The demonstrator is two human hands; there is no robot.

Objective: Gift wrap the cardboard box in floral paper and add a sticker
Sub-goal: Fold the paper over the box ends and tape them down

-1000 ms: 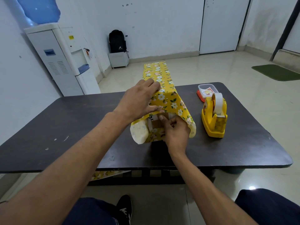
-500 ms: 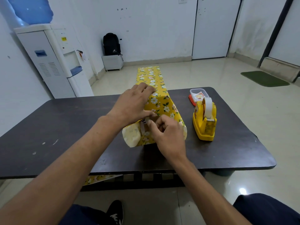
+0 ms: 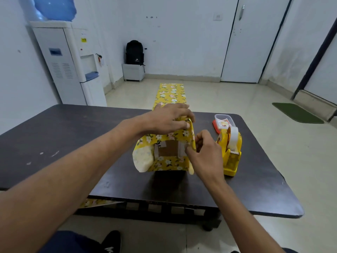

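A head-worn camera looks forward and down over the table (image 3: 54,143). The left hand (image 3: 167,118) and right hand (image 3: 204,154) sit close, mid-frame.

Dark tabletop (image 3: 73,136), scuffed with pale marks at left. White water dispenser (image 3: 62,66) by left wall, blue bottle (image 3: 54,8) on top. Black backpack (image 3: 134,52) on white box (image 3: 133,72) against back wall. White door (image 3: 251,42) right. Green mat (image 3: 297,112) on floor. Black shoe (image 3: 111,241) below.

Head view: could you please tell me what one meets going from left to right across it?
From the left: white water dispenser with a blue bottle → brown cardboard box partly wrapped in yellow floral paper → yellow plastic tape dispenser → green floor mat.
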